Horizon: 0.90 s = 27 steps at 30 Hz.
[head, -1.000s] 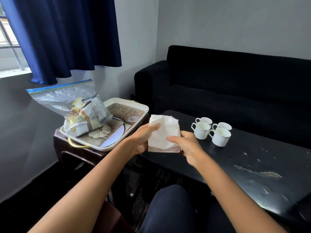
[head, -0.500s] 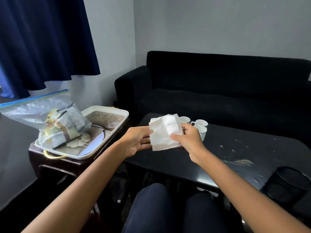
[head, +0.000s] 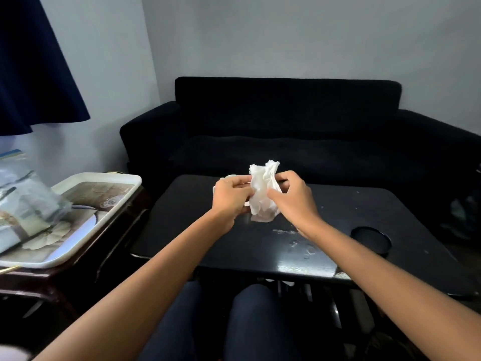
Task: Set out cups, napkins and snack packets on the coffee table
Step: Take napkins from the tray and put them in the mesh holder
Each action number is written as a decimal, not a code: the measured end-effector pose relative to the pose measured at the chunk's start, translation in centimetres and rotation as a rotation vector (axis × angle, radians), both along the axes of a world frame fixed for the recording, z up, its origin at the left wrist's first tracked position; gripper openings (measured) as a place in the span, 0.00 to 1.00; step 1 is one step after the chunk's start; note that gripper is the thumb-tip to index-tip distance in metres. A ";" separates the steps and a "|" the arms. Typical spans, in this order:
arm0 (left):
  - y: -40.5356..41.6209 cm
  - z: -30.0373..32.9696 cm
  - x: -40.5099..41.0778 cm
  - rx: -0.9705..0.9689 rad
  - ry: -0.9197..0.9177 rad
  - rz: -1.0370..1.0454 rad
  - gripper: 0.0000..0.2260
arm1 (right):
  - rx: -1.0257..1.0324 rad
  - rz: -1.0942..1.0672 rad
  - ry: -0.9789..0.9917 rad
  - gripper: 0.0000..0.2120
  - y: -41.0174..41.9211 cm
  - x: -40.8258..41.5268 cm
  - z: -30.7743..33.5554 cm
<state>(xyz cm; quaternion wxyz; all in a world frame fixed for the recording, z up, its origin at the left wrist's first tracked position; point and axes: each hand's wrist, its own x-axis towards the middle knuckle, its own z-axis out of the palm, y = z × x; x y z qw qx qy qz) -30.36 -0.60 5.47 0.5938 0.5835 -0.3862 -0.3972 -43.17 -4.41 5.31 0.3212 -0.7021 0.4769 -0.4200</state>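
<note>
A bunch of white napkins point(head: 263, 194) is held upright above the black coffee table point(head: 338, 230), pinched from both sides. My left hand point(head: 230, 196) grips its left edge and my right hand point(head: 292, 198) grips its right side. The white cups stand behind my hands; only a rim point(head: 230, 176) shows above my left hand. A clear zip bag with snack packets point(head: 26, 201) lies on the white tray point(head: 112, 220) at the left.
The tray rests on a dark wooden side table point(head: 78, 272) left of the coffee table. A black round bin point(head: 371, 239) shows at the coffee table's right front. A black sofa point(head: 286, 121) stands behind, a blue curtain point(head: 33, 69) hangs at upper left.
The view has swung right, so the tray and bag slid to the left edge. The napkins moved over the table in front of the cups, and both hands now pinch them more upright.
</note>
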 end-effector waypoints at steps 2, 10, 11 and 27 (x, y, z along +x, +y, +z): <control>-1.2 0.1 -2.3 -0.017 -0.014 -0.027 0.12 | 0.035 -0.040 -0.030 0.10 -0.6 -2.2 0.2; -6.3 -1.0 -11.0 -0.062 -0.090 -0.140 0.13 | 0.110 -0.308 -0.026 0.11 -3.8 -12.1 -0.4; -6.8 -1.3 -11.7 -0.057 -0.101 -0.143 0.13 | 0.120 -0.335 -0.034 0.11 -4.3 -12.9 -0.4; -11.2 -6.3 -20.1 0.028 -0.245 -0.251 0.11 | 0.230 -0.559 0.281 0.06 -6.4 -20.0 -3.9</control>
